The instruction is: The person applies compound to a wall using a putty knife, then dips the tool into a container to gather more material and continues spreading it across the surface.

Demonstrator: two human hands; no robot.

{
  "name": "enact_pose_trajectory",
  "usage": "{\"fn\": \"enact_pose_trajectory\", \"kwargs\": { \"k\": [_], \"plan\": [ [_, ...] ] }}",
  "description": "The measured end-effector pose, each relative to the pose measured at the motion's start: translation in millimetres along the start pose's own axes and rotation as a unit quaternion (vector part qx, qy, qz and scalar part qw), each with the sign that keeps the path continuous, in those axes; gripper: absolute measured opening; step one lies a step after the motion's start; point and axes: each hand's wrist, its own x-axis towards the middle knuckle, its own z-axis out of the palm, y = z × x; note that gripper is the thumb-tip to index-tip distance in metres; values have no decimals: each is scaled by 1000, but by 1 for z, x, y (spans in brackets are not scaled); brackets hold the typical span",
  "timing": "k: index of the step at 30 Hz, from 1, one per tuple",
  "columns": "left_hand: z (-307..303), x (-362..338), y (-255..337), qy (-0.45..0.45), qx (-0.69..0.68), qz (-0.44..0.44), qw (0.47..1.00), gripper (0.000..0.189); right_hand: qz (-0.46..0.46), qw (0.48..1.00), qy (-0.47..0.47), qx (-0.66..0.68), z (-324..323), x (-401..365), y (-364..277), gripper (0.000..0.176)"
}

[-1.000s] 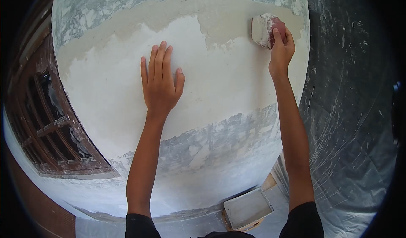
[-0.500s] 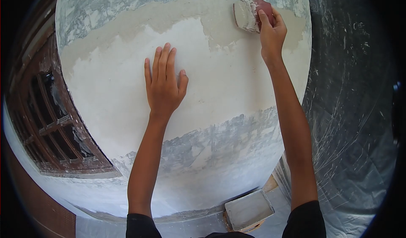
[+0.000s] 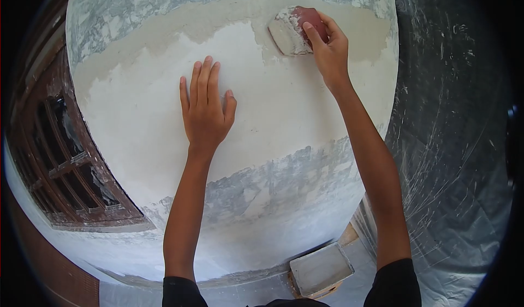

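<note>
Head view: scraper (image 3: 288,33) sits at 12 o'clock in frame, blade flat on the wall (image 3: 284,121), right where the grey wet band meets the whiter patch. Its axis runs 2-to-8 o'clock, red handle at the 2 end and blade pointing to 8. Right hand (image 3: 327,50) is clenched round the handle with the forefinger pressing on the blade back. Left hand (image 3: 204,110) is released, fingers together, palm flat on the plaster; the scraper lies at 2 o'clock from it, near but apart. Tray (image 3: 321,269) is on the floor at 5 o'clock, well apart. Window frame (image 3: 65,159) is at 9.
</note>
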Motion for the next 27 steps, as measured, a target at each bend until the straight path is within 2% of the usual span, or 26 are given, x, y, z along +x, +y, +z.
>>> {"fn": "enact_pose_trajectory", "kwargs": {
  "k": [1, 2, 5, 8, 9, 11, 12, 14, 15, 17, 18, 20, 21, 23, 24, 26, 27],
  "plan": [
    [0, 0, 0, -1, -1, 1, 1000, 59, -31, 994, -5, -105, 2, -1, 7, 37],
    [0, -1, 1, -3, -2, 1, 1000, 59, -29, 994, -3, -106, -2, 5, 11, 37],
    [-1, -3, 1, -7, 0, 0, 1000, 59, 34, 983, 177, -23, -23, 20, 11, 37],
    [-2, -4, 2, -8, 14, 1, 1000, 58, 78, 964, 252, 40, -34, 23, 9, 38],
    [-2, -3, 3, -7, 25, 2, 1000, 57, 77, 964, 252, 40, -32, 17, 8, 38],
    [-1, -5, 5, -9, 18, -1, 1000, 58, 17, 992, 96, 75, -15, -1, 4, 39],
    [0, -6, 5, -13, 12, -5, 1000, 60, 1, 999, 40, 26, -11, -8, 5, 41],
    [-1, -8, 5, -15, 9, -4, 1000, 60, -38, 990, 27, -131, -10, -10, 13, 41],
    [-1, -9, 5, -18, 8, -3, 1000, 60, -36, 990, 28, -132, -16, -6, 15, 41],
    [-1, -12, 6, -20, 11, 0, 1000, 61, 39, 987, 150, -40, -36, 12, 22, 41],
    [-1, -13, 6, -20, 14, 4, 1000, 61, 31, 973, 220, -62, -44, 20, 27, 39],
    [-2, -15, 8, -22, 19, 1, 1000, 61, 49, 956, 288, -25, -57, 25, 21, 39],
    [-2, -16, 10, -24, 19, -1, 1000, 61, 48, 956, 287, -25, -57, 25, 22, 39],
    [0, -16, 11, -19, 20, -2, 1000, 61, 40, 975, 209, 58, -46, 14, 10, 41],
    [0, -16, 11, -17, 20, -1, 1000, 61, 22, 985, 161, 52, -36, 6, 6, 41],
    [0, -17, 10, -22, 20, -1, 1000, 62, -54, 995, 62, -56, -21, -4, 14, 41],
    [0, -16, 10, -25, 22, -3, 999, 62, -53, 995, 63, -56, -23, -4, 14, 41]
  ]
}}
